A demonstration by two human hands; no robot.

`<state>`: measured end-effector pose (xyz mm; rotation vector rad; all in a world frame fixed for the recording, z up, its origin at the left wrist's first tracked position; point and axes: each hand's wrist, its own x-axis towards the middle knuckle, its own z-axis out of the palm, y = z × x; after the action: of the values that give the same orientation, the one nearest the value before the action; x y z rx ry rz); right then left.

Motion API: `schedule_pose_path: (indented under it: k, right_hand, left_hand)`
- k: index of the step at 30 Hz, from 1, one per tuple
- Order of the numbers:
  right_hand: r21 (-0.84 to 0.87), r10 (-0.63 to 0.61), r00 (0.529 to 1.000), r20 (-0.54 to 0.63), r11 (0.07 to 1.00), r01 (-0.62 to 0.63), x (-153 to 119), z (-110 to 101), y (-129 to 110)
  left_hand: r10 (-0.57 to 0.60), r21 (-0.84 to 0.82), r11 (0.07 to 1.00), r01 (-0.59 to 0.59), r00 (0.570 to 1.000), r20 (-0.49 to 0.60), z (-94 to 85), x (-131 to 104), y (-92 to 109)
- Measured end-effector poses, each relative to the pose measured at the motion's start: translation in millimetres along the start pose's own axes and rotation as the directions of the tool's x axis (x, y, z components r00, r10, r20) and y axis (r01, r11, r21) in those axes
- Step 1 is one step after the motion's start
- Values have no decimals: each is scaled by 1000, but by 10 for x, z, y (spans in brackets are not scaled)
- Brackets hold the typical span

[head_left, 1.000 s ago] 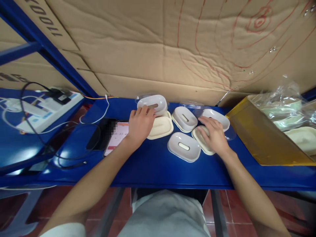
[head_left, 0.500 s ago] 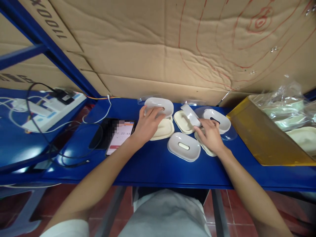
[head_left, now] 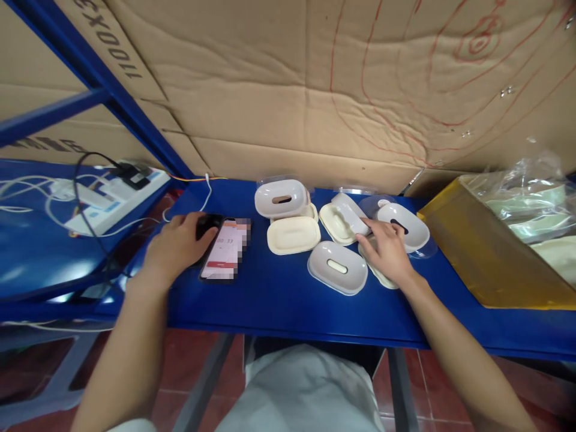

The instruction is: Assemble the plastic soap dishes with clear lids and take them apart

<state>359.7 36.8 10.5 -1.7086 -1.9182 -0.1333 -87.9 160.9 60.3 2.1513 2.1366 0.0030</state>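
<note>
My left hand lies over a flat black object beside a phone, thumb and fingers apart; its fingertips are partly hidden. My right hand grips the near end of a tilted white oval dish, thumb below and fingers above. Under that dish sits a cream oval tray. Another cream piece is partly covered by my right hand. A slotted white dish stands in front. Slotted white dishes also lie at the back left and beside my right hand.
A cream tray lies left of centre on the blue table. Clear plastic pieces lie around the dishes. At right stands a yellowish box with bagged parts. A power strip with cables is at left, and cardboard walls the back.
My left hand has left the dish at the back left and moved left to the black object by the phone. That dish now shows its slot. My right hand stays on the tilted dish.
</note>
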Motion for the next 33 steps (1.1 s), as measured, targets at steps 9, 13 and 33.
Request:
schedule_pose_path:
  k: [9,13,33]
  right_hand:
    - [22,-19,1000,23,1000,18,1,-23,-16]
    - [29,-21,999,32,999,20,2,-31,-20]
    - [11,-68,994,90,998,67,-23,-46,-32]
  left_hand:
    - [-70,-22,997,72,995,68,27,6,-134]
    - [-111,-5,994,111,992,58,1,96,-91]
    - [-139,-68,989,135,989,-55,33,131,94]
